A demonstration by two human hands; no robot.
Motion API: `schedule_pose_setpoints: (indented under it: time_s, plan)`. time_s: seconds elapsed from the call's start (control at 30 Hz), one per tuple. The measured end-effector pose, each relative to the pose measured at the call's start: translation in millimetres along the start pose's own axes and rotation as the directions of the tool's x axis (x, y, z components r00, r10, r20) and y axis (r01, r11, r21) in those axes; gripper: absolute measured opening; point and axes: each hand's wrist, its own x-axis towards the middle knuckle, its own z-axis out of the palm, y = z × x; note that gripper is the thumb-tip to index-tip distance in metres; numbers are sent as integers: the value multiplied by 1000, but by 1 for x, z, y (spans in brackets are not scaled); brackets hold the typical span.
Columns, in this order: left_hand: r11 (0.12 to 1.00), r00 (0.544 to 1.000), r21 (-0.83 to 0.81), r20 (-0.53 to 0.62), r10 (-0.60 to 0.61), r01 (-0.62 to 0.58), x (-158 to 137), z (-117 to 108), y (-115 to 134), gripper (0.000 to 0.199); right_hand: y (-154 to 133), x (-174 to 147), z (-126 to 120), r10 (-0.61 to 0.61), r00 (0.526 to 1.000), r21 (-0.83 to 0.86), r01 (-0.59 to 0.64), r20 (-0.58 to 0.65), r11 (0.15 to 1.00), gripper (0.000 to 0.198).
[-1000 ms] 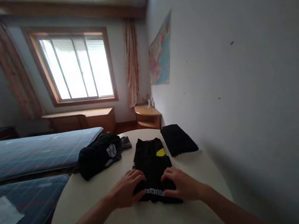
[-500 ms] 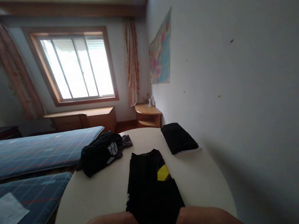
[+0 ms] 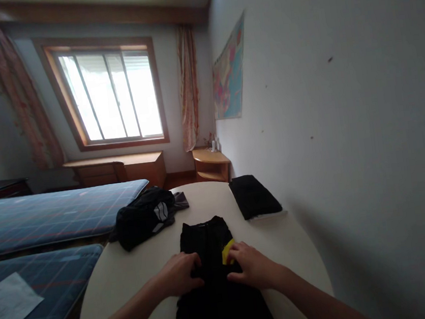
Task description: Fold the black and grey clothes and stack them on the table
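Black fabric lies stretched lengthwise under my palms: a long black garment with a yellow patch (image 3: 209, 262), spread flat on the round cream table (image 3: 133, 276) and running from the table's middle toward its near edge. My left hand (image 3: 181, 274) rests on the garment's left side with fingers loosely curled and pressing down, not pinching anything that I can see. My right hand (image 3: 247, 265) sits on the right side, fingers spread and bent, fingertips touching the yellow patch (image 3: 227, 250); it seems to press rather than grip. I judge both hands are placed so, 1 at each side, to hold the cloth flat and keep its edges lined up.

Toward the table's far left lies a crumpled black bag or jacket with a white-and-grey mark (image 3: 146, 215); the mark is too small to read. At the table's far right, against the wall, sits a neatly folded black cloth (image 3: 254, 195), apparently set apart as a finished piece. A coloured wall map (image 3: 228, 76) hangs above the table's far side; its lettering is not legible. No writing on the garment is readable.
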Motion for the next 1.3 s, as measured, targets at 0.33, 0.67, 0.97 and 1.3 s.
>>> schedule_pose_setpoints:
  time_s: [0.33, 0.67, 0.97, 1.3]
  plan:
    - [989, 992, -143, 119, 47, -30, -8, -1, -11, 26, -2, 5, -8, 41, 989, 115, -57, 139, 992, 41]
    - [766, 938, -581, 13, 346, -275, 2, -51, -18, 33, 4, 30, -67, -166, 932, 184, 110, 322, 977, 28]
    - [806, 936, -588, -316, -156, -64, 104, -48, -78, 40, 52, 135, -67, -14, 1000, 178, 17, -21, 984, 43]
    - [820, 872, -544, -301, -387, 176, 120, 3, -103, 27, 81, 158, -19, -78, 992, 200, 98, -102, 975, 39]
